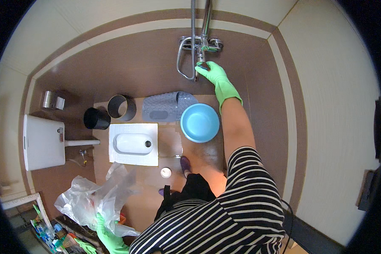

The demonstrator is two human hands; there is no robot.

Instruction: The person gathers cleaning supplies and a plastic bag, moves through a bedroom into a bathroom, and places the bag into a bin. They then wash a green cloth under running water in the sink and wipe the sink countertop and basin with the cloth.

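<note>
My right hand (216, 75), in a light green rubber glove, reaches out to the wall. Its thumb and fingers close around the lower end of a chrome shower faucet (200, 44); the glove partly covers that spot. A looped metal shower hose (178, 60) hangs just beside it. Low on the left, my left hand (106, 233), gloved the same way, grips a crumpled clear plastic bag (109, 193). Folds of plastic hide some of its fingers. Something orange (122, 218) shows next to this hand. Below my right forearm a light blue basin (200, 123) stands on the floor.
A white squat toilet (133, 158) is set in the tiled floor. Behind it are a grey bath mat (158, 106), an open grey cylinder (131, 109) and a black bin (96, 119). A cistern (44, 143) hangs left. Bottles (47, 233) crowd the lower-left corner. A white floor drain (166, 172) lies near my feet.
</note>
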